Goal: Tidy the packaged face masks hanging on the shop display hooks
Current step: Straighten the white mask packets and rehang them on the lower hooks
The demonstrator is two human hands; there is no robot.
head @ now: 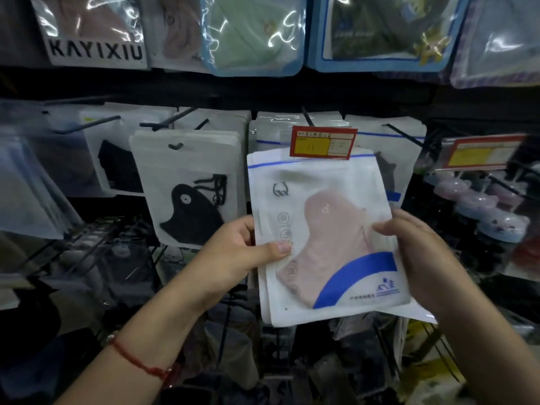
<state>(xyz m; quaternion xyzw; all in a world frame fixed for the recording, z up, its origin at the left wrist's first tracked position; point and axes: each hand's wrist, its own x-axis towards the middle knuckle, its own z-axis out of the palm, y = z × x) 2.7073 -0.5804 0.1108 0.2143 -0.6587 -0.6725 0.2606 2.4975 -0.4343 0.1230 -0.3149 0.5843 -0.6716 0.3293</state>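
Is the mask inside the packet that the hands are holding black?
No, the mask in the packet held by both hands is pale pink.

Just one head-worn view, wide-angle (edges bend a bit), looking forward and slightly down at the display rack (292, 92) from close range, forearms reaching in from the bottom edge toward the centre.

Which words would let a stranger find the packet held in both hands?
Start at the red and yellow price tag in the middle of the hook wall. Directly below it, the left hand and right hand grip a white packet. Unlike the black mask packet beside it, it shows a pink mask and a blue curve.
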